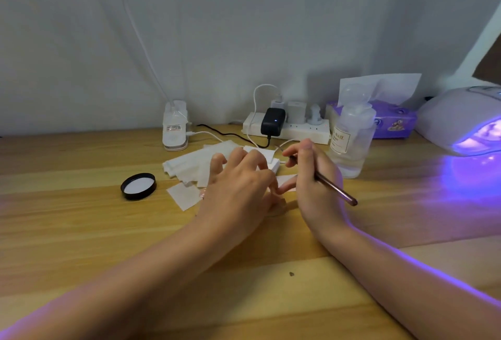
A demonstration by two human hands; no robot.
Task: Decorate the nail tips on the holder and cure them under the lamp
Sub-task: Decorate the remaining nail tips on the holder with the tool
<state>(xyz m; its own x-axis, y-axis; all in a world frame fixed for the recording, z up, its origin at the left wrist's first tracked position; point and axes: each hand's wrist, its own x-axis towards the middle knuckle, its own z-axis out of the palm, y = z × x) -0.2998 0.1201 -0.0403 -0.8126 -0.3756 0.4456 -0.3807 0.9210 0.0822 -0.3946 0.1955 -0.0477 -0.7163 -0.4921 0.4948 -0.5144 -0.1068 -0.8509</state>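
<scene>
Two hands meet mid-bench [81, 231]: the right hand [314, 185] grips a brush [336, 189], and the left hand [238, 185], fingers curled, covers the nail-tip holder, so its grasp cannot be told. The lamp [466, 122] glows violet at far right, beside a bottle [349, 139]; a cap [138, 186] lies left.

My left hand [238, 177] covers the nail-tip holder, so I cannot make out the tips. The brush [334, 187] tip vanishes behind my right hand [311, 177]; the curing lamp [466, 122] is cropped at right.
</scene>
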